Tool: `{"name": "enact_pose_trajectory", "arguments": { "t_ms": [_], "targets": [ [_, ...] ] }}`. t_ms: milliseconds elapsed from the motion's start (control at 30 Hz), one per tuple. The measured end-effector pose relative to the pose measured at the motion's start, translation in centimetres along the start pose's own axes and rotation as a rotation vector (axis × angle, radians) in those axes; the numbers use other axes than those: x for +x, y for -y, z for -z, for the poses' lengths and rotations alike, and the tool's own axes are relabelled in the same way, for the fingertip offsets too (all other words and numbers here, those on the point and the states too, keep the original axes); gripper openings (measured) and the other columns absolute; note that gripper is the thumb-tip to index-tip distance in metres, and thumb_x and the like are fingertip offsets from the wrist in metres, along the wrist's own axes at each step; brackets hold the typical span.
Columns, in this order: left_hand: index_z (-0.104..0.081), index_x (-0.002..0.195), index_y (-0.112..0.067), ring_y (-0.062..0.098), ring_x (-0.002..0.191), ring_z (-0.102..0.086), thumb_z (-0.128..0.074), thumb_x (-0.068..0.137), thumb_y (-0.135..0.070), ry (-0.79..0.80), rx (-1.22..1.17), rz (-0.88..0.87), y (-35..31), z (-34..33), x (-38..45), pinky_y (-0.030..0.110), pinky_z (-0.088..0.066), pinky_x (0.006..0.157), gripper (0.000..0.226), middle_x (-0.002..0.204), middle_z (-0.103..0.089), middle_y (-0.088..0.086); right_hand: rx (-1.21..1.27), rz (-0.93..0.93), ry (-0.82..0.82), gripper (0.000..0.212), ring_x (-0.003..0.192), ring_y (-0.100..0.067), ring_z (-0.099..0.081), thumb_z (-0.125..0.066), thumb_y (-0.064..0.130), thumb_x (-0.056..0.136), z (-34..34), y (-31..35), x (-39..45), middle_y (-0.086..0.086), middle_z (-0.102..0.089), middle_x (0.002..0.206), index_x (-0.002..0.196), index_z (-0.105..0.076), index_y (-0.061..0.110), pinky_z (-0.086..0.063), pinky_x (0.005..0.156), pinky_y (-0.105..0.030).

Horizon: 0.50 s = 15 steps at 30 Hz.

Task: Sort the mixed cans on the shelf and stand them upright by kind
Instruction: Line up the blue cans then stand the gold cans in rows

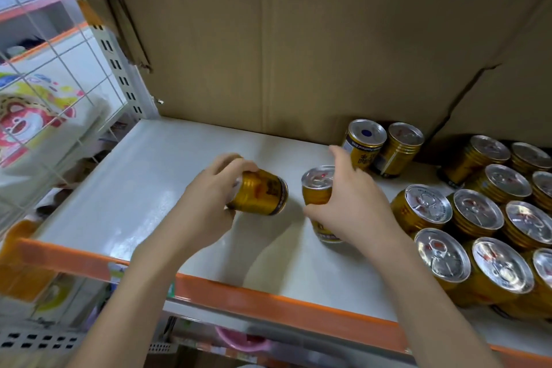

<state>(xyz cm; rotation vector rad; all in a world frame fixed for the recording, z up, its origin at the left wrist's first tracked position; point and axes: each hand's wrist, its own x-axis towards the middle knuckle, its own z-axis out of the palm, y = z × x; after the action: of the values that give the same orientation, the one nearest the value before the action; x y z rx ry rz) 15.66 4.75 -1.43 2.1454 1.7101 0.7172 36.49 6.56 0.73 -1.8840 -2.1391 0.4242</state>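
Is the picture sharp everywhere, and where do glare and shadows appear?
Head view: sharp in the centre, soft and stretched at the edges by the wide lens; the left hand and its can are slightly blurred; glare sits on the can lids; soft shadows fall on the shelf under both arms.

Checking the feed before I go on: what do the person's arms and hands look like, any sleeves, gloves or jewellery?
Both forearms are bare as far as the frame shows: no sleeves in view. The left hand and right hand wear no gloves. No watch, bracelet or ring shows on the wrists or fingers, and there are no visible markings. Fingernails are too blurred to judge.
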Motion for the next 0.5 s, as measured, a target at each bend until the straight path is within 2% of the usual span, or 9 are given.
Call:
{"name": "enact_pose_trajectory", "arguments": {
  "t_ms": [100,200,267,367,433,500],
  "targets": [
    [-0.054,0.122,-0.029,0.025,0.116,-0.037,-0.043,0.072,0.018,0.158,0.124,-0.093,-1.6,0.5,1.8,0.026,-0.036,0.082,0.069,0.136,-0.030,0.000,0.053,-0.032,0.003,0.093,0.126,-0.027,-0.038,-0.074,0.035,0.072,0.7,-0.6,0.2,-0.007,-0.043,0.137,0.144,-0.017,0.022,-0.036,0.098,-0.036],
    [-0.049,0.128,-0.034,0.022,0.131,-0.023,-0.039,0.076,0.014,0.347,0.206,-0.195,-3.0,0.2,3.1,0.026,-0.032,0.100,0.072,0.145,-0.024,-0.002,0.032,-0.025,0.046,0.081,0.125,-0.024,-0.037,-0.073,0.034,0.074,0.5,-1.2,0.4,-0.005,-0.041,0.135,0.140,-0.027,0.021,-0.035,0.099,-0.034],
    [-0.037,0.138,-0.039,0.015,0.139,-0.010,-0.038,0.076,0.015,0.428,0.200,-0.205,-3.1,0.2,3.4,0.024,-0.023,0.107,0.082,0.153,-0.014,-0.008,0.042,-0.024,0.093,0.081,0.125,-0.024,-0.038,-0.074,0.034,0.073,0.8,-1.9,0.4,-0.004,-0.039,0.136,0.139,-0.028,0.023,-0.036,0.099,-0.034],
    [-0.012,0.145,-0.042,0.007,0.143,-0.001,-0.044,0.075,0.012,0.464,0.029,-0.080,-2.4,0.8,3.2,0.018,-0.019,0.108,0.094,0.155,0.006,-0.015,0.026,-0.019,0.161,0.086,0.128,-0.023,-0.036,-0.073,0.043,0.073,1.9,-2.7,0.3,-0.003,-0.034,0.139,0.142,-0.025,0.024,-0.036,0.102,-0.035],
    [-0.005,0.147,-0.038,0.007,0.143,-0.004,-0.059,0.078,-0.007,0.426,-0.041,-0.027,-2.4,1.1,2.6,0.016,-0.019,0.105,0.093,0.156,0.008,-0.013,0.029,-0.010,0.159,0.088,0.129,-0.022,-0.035,-0.071,0.049,0.074,2.7,-2.9,0.4,-0.003,-0.033,0.142,0.144,-0.024,0.024,-0.036,0.102,-0.034],
    [-0.009,0.148,-0.030,0.012,0.140,-0.020,-0.071,0.075,-0.040,0.320,-0.029,-0.001,-2.7,1.1,2.2,0.015,-0.023,0.101,0.096,0.154,-0.009,-0.006,0.013,0.008,0.147,0.088,0.130,-0.021,-0.036,-0.069,0.052,0.074,3.5,-2.9,0.5,-0.002,-0.034,0.143,0.144,-0.025,0.024,-0.036,0.101,-0.033]
  ]
}}
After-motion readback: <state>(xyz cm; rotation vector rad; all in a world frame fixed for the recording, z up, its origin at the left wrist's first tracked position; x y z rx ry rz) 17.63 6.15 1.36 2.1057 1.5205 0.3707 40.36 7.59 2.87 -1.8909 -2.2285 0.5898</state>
